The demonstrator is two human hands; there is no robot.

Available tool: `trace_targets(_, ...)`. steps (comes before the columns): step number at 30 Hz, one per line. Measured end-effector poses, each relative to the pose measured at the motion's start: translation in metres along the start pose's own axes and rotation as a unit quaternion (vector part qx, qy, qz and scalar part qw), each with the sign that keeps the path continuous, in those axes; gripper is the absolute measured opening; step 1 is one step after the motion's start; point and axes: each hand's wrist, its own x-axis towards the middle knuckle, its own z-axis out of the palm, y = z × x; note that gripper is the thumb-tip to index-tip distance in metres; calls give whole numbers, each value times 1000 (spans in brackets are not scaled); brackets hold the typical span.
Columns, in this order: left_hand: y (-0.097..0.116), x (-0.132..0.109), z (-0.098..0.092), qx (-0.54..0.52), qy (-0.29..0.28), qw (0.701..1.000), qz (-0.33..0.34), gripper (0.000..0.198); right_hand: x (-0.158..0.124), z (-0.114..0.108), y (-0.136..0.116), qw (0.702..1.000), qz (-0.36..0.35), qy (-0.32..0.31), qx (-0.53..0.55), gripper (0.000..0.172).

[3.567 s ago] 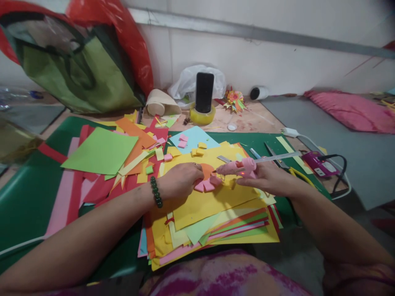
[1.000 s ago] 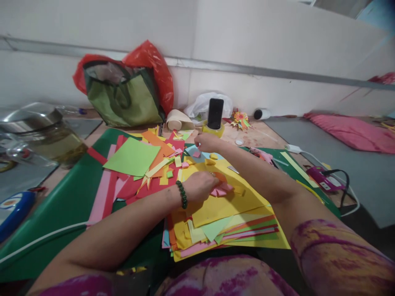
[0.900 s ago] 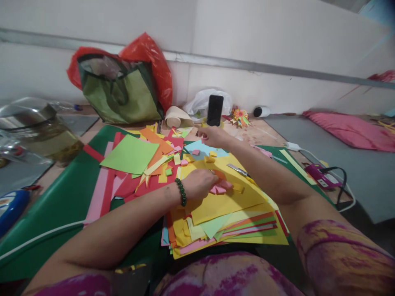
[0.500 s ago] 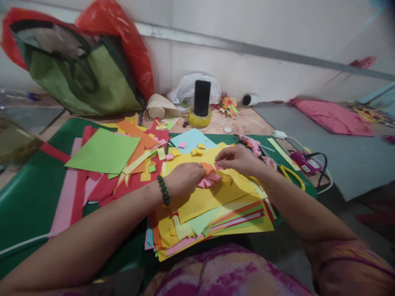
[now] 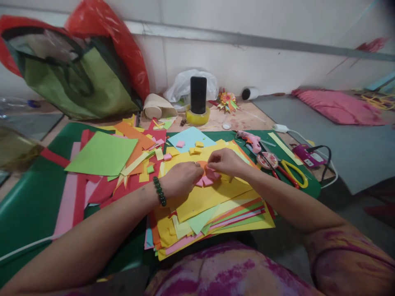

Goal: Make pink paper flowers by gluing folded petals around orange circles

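Orange paper disc (image 5: 203, 163), fringed along its near edge with folded pink petals (image 5: 206, 181), on a yellow sheet (image 5: 200, 205) atop a stack of coloured paper. The disc should be very light and flexible, with little slip against bare skin; the petals, being small and creased, would probably crush or bend under a firm squeeze. The flat rim between petals seems the soundest hold, with each petal best taken lightly by its sides.

Position: the disc lies between the two hands, partly covered by the fingers. The left hand (image 5: 181, 179) is curled, its fingertips grasping the disc's left edge. The right hand (image 5: 226, 161) has thumb and forefinger drawn together at the right edge; whether they grip a petal or the rim cannot be told. A pink glue gun (image 5: 252, 140) and yellow-handled scissors (image 5: 294, 174) lie beyond the right hand, apart from it.
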Motion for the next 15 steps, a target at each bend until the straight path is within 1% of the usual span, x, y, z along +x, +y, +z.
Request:
trace_targets(5,-3,0,4,-7,15,1000,11,17,-3,1,-2,999,11,11,-33,7)
trace_targets(9,-3,0,3,1,8,1000,11,17,-4,0,-4,999,11,13,-47,6)
trace_targets(15,3,1,-2,21,-16,1000,-3,17,-6,0,-7,999,15,6,-29,8)
